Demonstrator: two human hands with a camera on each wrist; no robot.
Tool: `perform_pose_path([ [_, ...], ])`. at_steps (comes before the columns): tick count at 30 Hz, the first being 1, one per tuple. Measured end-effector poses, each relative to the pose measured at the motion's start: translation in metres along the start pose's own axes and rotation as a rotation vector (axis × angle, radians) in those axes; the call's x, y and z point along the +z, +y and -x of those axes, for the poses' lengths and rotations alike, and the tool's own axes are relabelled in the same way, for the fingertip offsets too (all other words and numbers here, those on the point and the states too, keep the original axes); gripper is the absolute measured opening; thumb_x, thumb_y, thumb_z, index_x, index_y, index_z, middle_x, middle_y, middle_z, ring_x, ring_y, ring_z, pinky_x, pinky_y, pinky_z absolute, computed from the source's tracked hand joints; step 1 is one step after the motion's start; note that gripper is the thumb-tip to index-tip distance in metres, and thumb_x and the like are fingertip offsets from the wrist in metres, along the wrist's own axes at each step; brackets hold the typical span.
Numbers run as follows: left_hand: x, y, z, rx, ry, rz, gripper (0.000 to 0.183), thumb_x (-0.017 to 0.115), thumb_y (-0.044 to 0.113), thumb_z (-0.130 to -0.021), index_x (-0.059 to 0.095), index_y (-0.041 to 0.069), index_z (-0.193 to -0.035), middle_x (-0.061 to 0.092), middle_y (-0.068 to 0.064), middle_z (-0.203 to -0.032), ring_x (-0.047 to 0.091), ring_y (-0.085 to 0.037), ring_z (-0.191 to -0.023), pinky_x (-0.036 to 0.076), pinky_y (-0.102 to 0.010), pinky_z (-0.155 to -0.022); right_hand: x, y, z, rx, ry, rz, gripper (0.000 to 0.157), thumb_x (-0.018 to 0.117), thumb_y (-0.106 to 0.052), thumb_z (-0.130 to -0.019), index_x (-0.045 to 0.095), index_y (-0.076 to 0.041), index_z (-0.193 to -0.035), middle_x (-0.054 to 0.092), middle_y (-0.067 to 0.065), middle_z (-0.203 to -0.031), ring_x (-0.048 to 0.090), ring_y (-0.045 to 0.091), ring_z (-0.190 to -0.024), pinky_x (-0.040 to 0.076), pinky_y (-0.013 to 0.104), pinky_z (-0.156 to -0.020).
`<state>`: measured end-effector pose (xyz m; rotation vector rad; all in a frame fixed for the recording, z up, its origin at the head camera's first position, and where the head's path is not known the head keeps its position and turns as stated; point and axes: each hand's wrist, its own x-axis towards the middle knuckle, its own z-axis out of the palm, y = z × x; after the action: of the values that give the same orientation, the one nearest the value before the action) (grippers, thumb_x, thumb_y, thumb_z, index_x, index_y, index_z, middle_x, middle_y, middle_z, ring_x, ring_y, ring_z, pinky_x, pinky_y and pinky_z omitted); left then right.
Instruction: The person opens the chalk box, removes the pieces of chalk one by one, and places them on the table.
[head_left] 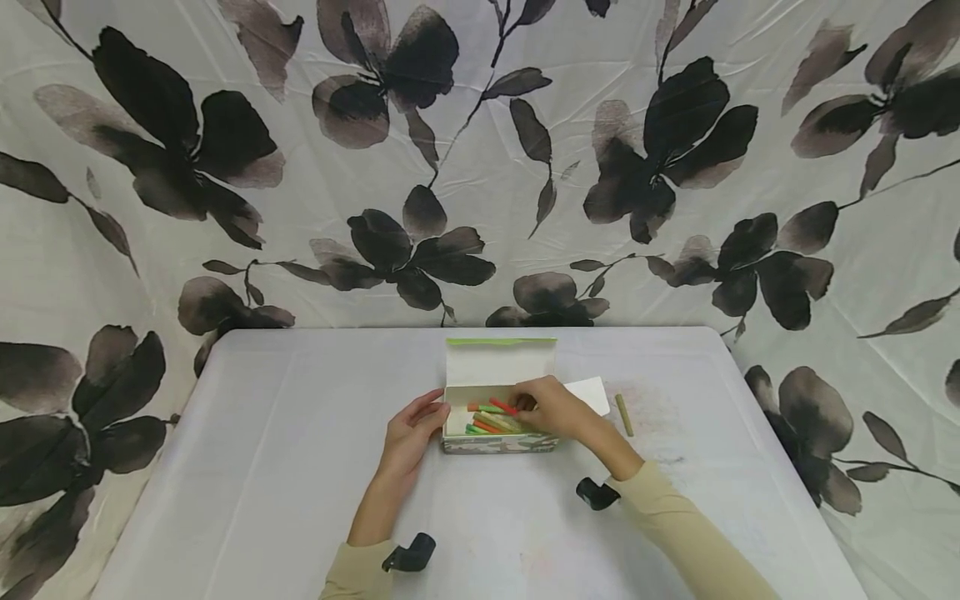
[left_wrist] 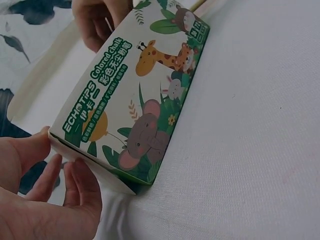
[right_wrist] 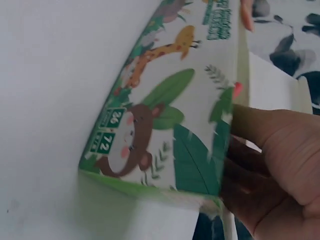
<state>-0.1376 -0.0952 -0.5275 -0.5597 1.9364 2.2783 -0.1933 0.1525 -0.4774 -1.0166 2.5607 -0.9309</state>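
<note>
Pinching the left end of the chalk box (head_left: 501, 446), the left hand (head_left: 411, 425) sits left of lower centre; the box stands lid-up on the tabletop (head_left: 285, 467), holding chalk sticks (head_left: 491, 422). Inside its right half, the right hand (head_left: 551, 406), fingers curled, pinches a red chalk (head_left: 502, 406). Right of centre lies an olive chalk (head_left: 624, 415).
</note>
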Motion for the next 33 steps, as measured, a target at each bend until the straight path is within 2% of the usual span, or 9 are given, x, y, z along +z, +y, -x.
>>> perform_pose_path([
  [3,0.001,0.000,-0.001,-0.001,0.004,0.007,0.042,0.075,0.009,-0.095,0.065,0.005,-0.136,0.064,-0.009,-0.117,0.061,-0.012,-0.100,0.052,-0.018,-0.083,-0.009,0.003,0.007,-0.002,0.040,-0.053,0.011,0.074,0.004,-0.090,0.072,0.003,-0.101,0.072,0.009,-0.090,0.068,0.016,-0.081,0.056,0.023,-0.073],
  [8,0.000,-0.001,-0.001,0.000,0.001,0.010,0.042,0.074,0.008,-0.095,0.065,0.005,-0.136,0.064,-0.008,-0.116,0.061,-0.013,-0.100,0.052,-0.019,-0.083,-0.021,0.006,0.017,0.050,0.107,-0.147,0.013,0.076,0.000,-0.091,0.073,0.001,-0.103,0.072,0.007,-0.091,0.069,0.017,-0.083,0.058,0.026,-0.075],
  [16,-0.001,-0.003,-0.004,-0.003,-0.002,0.006,0.043,0.076,0.010,-0.094,0.065,0.006,-0.136,0.065,-0.007,-0.115,0.061,-0.012,-0.101,0.052,-0.019,-0.084,-0.041,0.013,0.034,0.177,0.168,-0.300,0.018,0.077,-0.009,-0.093,0.073,-0.001,-0.108,0.073,0.007,-0.095,0.070,0.019,-0.087,0.059,0.029,-0.077],
  [21,-0.001,-0.003,-0.004,-0.013,-0.002,-0.001,0.044,0.077,0.012,-0.094,0.066,0.007,-0.136,0.065,-0.007,-0.116,0.061,-0.012,-0.102,0.051,-0.018,-0.084,-0.054,0.019,0.045,0.238,0.211,-0.351,0.023,0.077,-0.014,-0.094,0.072,-0.002,-0.113,0.073,0.010,-0.102,0.070,0.021,-0.092,0.058,0.027,-0.080],
  [27,0.000,-0.001,-0.002,-0.019,-0.006,0.001,0.045,0.077,0.013,-0.094,0.065,0.007,-0.136,0.064,-0.008,-0.118,0.061,-0.012,-0.102,0.052,-0.018,-0.085,-0.069,0.031,0.062,0.269,0.251,-0.415,0.029,0.076,-0.017,-0.096,0.070,0.001,-0.117,0.073,0.015,-0.105,0.071,0.025,-0.096,0.058,0.029,-0.082],
  [33,0.000,-0.001,-0.003,-0.021,-0.009,-0.007,0.044,0.075,0.012,-0.095,0.064,0.006,-0.137,0.064,-0.008,-0.118,0.061,-0.012,-0.103,0.051,-0.018,-0.085,-0.080,0.042,0.080,0.330,0.285,-0.450,0.034,0.076,-0.020,-0.096,0.067,0.001,-0.120,0.073,0.016,-0.108,0.073,0.021,-0.096,0.058,0.030,-0.086],
])
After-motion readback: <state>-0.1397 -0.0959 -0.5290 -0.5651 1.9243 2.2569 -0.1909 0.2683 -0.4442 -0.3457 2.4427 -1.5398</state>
